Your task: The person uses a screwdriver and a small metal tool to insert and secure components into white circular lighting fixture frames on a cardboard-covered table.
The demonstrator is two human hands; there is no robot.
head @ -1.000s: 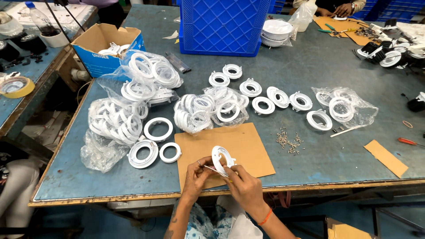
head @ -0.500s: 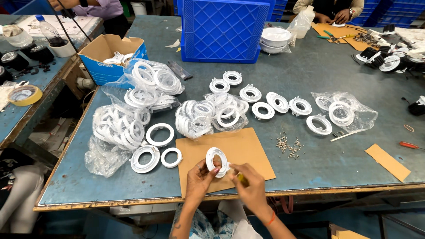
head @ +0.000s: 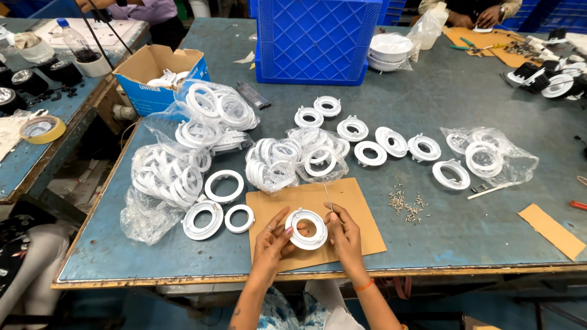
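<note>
Bags of white rings (head: 165, 174) lie left on the counter (head: 465, 232), two loose rings (head: 211, 219) beside them. Left hand (head: 273, 239) and right hand (head: 343, 232) each close their fingers on one white ring (head: 307, 228), held just above the cardboard sheet (head: 361, 235). Small screws (head: 406, 205) lie scattered to the right.

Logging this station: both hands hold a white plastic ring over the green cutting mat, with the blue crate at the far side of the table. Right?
Not quite. The head view shows the left hand and right hand holding the white ring over a brown cardboard sheet, not a green mat. The blue crate is at the far side.
</note>
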